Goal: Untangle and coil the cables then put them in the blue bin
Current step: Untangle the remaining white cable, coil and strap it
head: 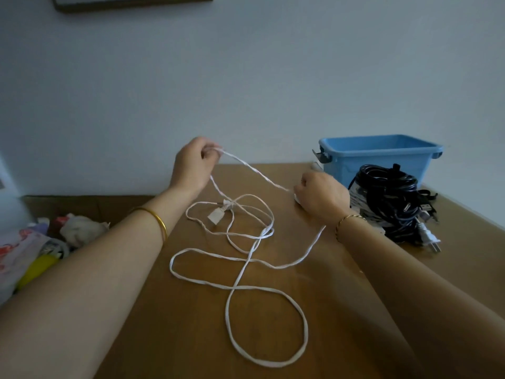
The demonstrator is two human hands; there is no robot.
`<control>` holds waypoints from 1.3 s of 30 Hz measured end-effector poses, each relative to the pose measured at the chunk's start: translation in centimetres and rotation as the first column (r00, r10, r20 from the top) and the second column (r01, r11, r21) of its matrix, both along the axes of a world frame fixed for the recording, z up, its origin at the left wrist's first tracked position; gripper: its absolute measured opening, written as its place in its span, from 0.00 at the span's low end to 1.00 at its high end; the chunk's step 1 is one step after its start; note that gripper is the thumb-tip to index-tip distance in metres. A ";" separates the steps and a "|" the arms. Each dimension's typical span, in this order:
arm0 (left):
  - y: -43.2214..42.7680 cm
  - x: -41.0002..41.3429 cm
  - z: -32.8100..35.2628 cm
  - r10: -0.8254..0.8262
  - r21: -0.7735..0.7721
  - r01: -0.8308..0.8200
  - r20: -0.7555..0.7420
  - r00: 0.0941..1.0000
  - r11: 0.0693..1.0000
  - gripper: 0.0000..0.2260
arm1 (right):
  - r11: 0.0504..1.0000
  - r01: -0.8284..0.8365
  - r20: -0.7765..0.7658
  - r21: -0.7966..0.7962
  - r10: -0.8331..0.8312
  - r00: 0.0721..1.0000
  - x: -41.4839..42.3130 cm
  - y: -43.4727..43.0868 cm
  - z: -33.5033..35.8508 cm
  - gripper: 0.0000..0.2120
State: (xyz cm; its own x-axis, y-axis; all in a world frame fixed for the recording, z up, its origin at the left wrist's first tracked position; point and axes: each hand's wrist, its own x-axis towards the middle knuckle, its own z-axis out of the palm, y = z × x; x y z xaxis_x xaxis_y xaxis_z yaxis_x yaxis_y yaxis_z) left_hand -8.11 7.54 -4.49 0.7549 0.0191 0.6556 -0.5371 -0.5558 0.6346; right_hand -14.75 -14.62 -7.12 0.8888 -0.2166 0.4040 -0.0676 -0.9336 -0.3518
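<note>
A white cable [267,232] is held up by both hands above a brown bench [191,324]. One bit of it is pinched in the curled fingers of the left hand [191,166], which is lifted higher and nearer the wall. The right hand [322,195] is held lower, close to the bench, and its fingers are closed around another bit of the same cable. Between the two hands a short stretch is pulled straight. The rest of the cable is left lying on the bench in loose loops that cross over each other, with one big loop nearest the camera. A small white plug [214,216] is seen hanging just under the left hand, where a few strands are knotted together. A blue bin [382,157] is set at the back right of the bench, by the wall. What is inside it cannot be seen. A bundle of black cables [388,198] is piled just in front of the bin, beside the right hand, and a pale plug [430,239] is stuck out from it. A gold bangle [155,217] is worn on the left wrist and a thin bracelet [347,221] on the right. Some bags and cloth [41,242] are heaped at the far left.
</note>
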 end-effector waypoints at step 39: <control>0.0 0.1 -4.3 0.168 0.598 -0.018 -0.196 0.966 0.801 0.07 | 0.620 -0.469 0.292 0.629 0.371 0.882 4.0 3.0 -0.6 0.11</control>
State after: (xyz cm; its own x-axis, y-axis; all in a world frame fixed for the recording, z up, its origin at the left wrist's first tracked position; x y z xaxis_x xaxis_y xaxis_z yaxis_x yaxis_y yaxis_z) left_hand -7.99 7.50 -8.80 0.8976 -0.2346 0.3733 -0.3458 -0.8998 0.2660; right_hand -10.76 -11.67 -7.74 0.9061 -0.0843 0.4145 0.3600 -0.3607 -0.8604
